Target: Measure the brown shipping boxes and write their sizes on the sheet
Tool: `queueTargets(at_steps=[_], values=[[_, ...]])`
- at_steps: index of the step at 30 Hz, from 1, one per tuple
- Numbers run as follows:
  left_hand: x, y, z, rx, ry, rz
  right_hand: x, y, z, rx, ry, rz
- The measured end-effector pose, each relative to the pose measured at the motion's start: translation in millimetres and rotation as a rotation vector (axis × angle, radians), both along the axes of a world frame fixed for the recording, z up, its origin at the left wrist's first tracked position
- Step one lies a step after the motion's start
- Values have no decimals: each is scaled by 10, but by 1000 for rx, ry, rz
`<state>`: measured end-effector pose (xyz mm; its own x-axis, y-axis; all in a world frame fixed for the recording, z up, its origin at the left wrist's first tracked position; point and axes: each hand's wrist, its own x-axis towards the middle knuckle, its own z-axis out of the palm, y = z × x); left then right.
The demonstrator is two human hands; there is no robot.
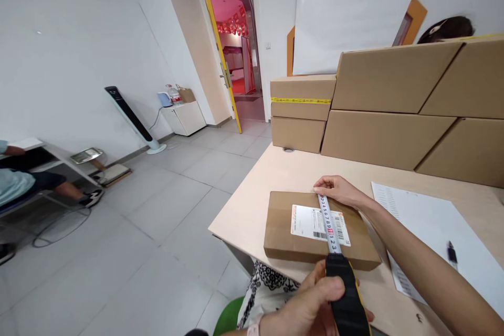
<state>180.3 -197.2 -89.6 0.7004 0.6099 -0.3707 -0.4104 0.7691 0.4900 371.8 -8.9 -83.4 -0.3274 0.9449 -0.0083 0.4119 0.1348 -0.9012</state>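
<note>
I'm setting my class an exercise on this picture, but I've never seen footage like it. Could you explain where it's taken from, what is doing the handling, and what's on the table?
There is no machine here: a person works with bare hands, and a camera worn on the head looks forward and down. The left hand has a black tape measure in its grip. Its blade runs across a cardboard box, over a printed label. The right hand is at the blade's far end, by the box's far edge. On the table, paper with a pen on it lies to the right; behind stand stacked boxes.
</note>
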Motion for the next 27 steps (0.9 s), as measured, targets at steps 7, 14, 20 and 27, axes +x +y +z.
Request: queueTargets(at_steps=[7, 14, 20, 27], values=[[-8, 19, 33, 19, 70, 21, 8, 47, -70, 22, -43, -34], [3, 60, 21, 41, 42, 29, -31, 80, -100, 57, -105, -57], [0, 29, 68, 77, 75, 11, -38, 86, -66, 23, -102, -24], [48, 11, -50, 106, 118, 36, -29, 89, -17, -33, -81, 18]])
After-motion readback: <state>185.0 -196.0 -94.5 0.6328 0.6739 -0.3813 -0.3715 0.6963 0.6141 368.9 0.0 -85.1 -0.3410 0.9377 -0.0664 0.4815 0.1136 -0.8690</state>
